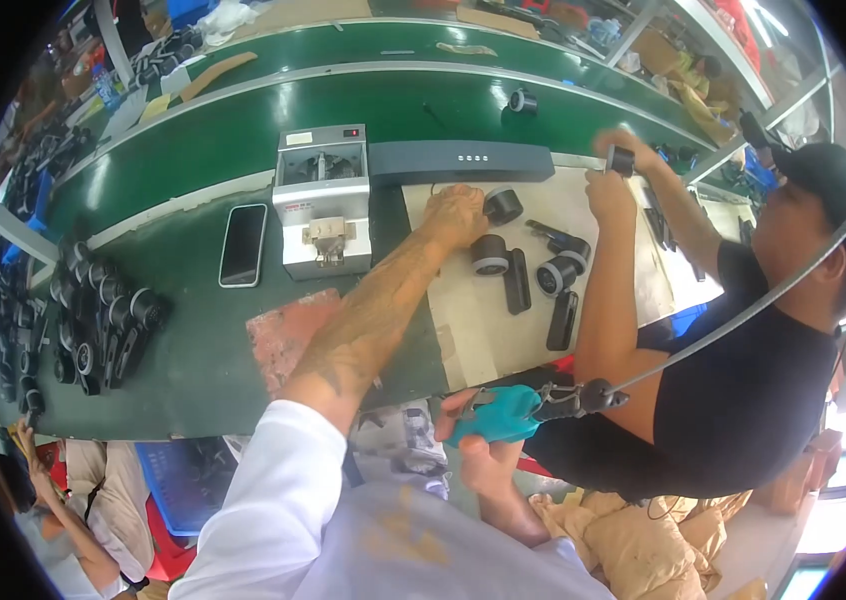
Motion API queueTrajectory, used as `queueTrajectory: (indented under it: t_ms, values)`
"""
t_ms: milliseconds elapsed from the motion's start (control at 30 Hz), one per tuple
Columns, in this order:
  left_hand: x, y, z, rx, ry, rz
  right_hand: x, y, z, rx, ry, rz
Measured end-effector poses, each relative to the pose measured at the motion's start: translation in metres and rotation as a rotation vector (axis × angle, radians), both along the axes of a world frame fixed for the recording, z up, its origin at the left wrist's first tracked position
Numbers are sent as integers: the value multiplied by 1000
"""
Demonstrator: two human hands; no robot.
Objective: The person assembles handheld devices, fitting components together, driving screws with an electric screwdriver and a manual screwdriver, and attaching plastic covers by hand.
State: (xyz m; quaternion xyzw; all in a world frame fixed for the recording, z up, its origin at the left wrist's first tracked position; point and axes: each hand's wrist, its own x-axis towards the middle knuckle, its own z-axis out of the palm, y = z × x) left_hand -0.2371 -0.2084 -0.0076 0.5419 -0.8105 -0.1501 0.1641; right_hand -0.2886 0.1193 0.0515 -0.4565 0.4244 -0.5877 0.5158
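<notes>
My left hand (458,216) reaches out over the cardboard sheet (463,340). Its fingers are closed at a black round-headed part (504,206); the palm hides any handle. Low in front of my body, my right hand (478,445) is wrapped round a teal electric screwdriver (501,415), which hangs from a cable running up to the right. Close to my left hand lie another round-headed part (489,256), a black handle piece (516,282), a round part with a silver ring (556,275) and one more handle piece (562,320).
A grey-white screw feeder (323,215) stands beyond my left forearm, beside a phone (242,246). Several black parts (103,315) are heaped at left. A co-worker (743,330) sits close on the right, holding a black part (620,160). A green conveyor (423,95) runs behind.
</notes>
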Motion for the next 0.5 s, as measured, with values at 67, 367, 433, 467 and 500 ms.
queueTrajectory:
  t_ms: [67, 367, 433, 467, 500]
  values:
    - [14, 21, 22, -31, 84, -23, -2, -3, -2, 17, 1, -29]
    - [144, 179, 61, -195, 281, -75, 1, -38, -14, -60, -77, -10]
    - [174, 203, 52, -120, 253, -73, 14, -47, 0, -72, -90, 28]
    - [186, 214, 49, -65, 245, -103, 27, -53, 6, -99, -109, -17]
    - [196, 218, 41, -72, 272, -147, 32, -61, 7, -118, -155, 41]
